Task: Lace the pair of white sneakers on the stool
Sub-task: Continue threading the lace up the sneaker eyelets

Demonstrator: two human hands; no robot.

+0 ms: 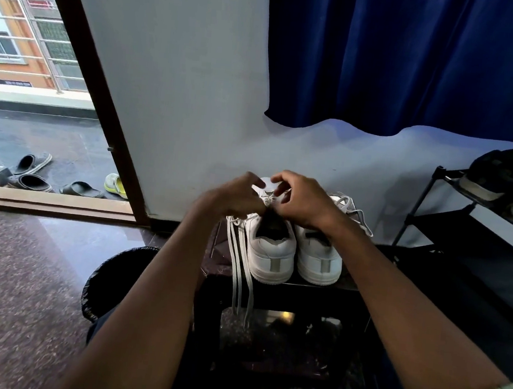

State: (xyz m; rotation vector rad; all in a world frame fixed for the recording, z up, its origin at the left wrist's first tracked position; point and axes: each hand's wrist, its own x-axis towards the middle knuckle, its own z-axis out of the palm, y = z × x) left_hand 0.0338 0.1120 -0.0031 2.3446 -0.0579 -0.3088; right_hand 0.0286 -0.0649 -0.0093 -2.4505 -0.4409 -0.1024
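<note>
Two white sneakers stand side by side on a dark stool [318,289], heels toward me. Both hands work over the left sneaker [270,252]. My left hand [237,197] has its fingers curled over the tongue area and pinches the white lace [241,274], whose long ends hang down over the stool's left front. My right hand [301,198] pinches the lace near the upper eyelets. The right sneaker [321,260] sits untouched, with a lace lying loosely across its top. The hands hide the eyelets of the left sneaker.
A black-lined bin [115,278] stands left of the stool. A black shoe rack [472,221] with dark shoes is at the right. Sandals and clogs [35,173] lie outside the open doorway at left. A blue curtain [418,62] hangs behind.
</note>
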